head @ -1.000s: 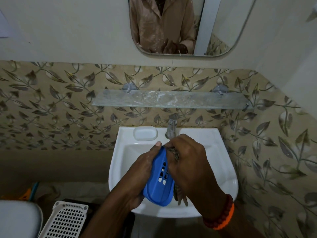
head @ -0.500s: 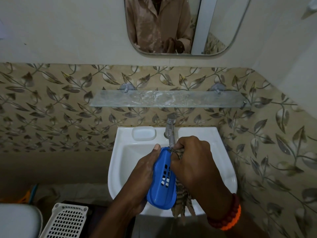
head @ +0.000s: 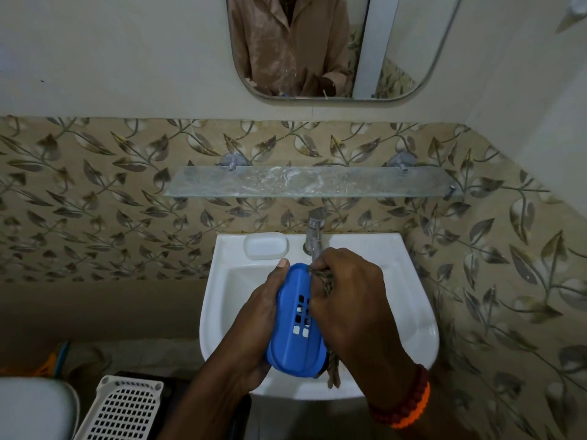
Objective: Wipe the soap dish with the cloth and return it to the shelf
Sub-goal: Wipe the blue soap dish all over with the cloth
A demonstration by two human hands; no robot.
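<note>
glass shelf (head: pixel 313 182) | on wall brackets | above white sink (head: pixel 413 300)

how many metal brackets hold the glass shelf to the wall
2 in view. One bracket is at the back of the shelf toward its left end; the other is toward its right end. A small peg sticks out at the right front corner.

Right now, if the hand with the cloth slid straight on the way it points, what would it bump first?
The right hand points up and left, past the blue soap dish. The first thing in that line looks like the tap, just beyond its fingers. Depth is hard to judge, so it might pass under the spout.
</note>
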